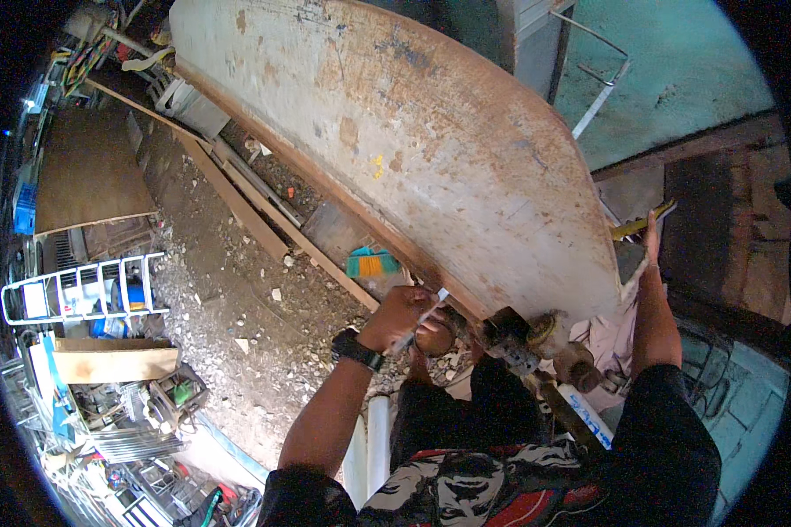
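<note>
A big worn panel (431, 149), whitish with rust-brown patches and a rounded right end, lies across the middle of the head view. My left hand (397, 318), with a dark watch on its wrist, is closed round a thin pale strip (422, 321) near the panel's lower edge. What the strip is, I cannot make out. At the panel's right end my right hand (650, 241) reaches up, its fingers partly hidden, against a narrow yellow item (646, 221) whose kind is unclear. A rusty metal mechanism (523, 341) sits between my arms, under the panel's lower right edge.
Long boards (237, 198) lie on the rubble-strewn ground to the left. A green and orange brush head (372, 263) is below the panel. A white ladder-like rack (88, 288) and piled scrap metal (141, 439) line the left. White pipes (377, 443) stand near my legs.
</note>
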`<act>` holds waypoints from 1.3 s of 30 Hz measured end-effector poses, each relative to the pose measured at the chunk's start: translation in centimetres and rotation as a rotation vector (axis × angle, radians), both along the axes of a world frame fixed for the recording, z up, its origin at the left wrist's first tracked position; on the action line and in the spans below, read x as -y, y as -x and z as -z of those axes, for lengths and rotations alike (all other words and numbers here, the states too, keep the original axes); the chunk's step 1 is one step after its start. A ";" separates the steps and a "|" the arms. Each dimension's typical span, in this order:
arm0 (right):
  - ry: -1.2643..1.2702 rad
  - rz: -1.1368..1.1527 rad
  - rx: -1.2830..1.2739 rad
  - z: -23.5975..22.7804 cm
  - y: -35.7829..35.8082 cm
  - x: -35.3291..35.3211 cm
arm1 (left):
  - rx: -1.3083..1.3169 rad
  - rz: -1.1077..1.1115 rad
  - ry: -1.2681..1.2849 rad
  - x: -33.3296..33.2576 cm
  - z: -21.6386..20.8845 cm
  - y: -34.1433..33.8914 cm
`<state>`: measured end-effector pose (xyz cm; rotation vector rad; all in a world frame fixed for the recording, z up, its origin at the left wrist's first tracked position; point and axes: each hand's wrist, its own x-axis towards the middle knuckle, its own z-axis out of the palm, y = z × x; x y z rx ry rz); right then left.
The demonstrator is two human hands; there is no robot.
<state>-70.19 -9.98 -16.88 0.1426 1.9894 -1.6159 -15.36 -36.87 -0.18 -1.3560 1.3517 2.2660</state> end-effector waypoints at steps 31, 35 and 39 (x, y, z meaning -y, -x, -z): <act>0.491 0.311 -0.243 -28.1 -34.7 -2.3 | 0.168 -0.272 0.201 -2.9 1.8 -32.2; 0.477 0.290 -0.257 -27.5 -35.0 -3.3 | -0.217 -0.093 0.319 -0.6 0.6 -19.0; 0.448 0.167 -0.298 -27.1 -35.1 -2.4 | -0.196 0.121 0.265 2.3 0.5 -6.6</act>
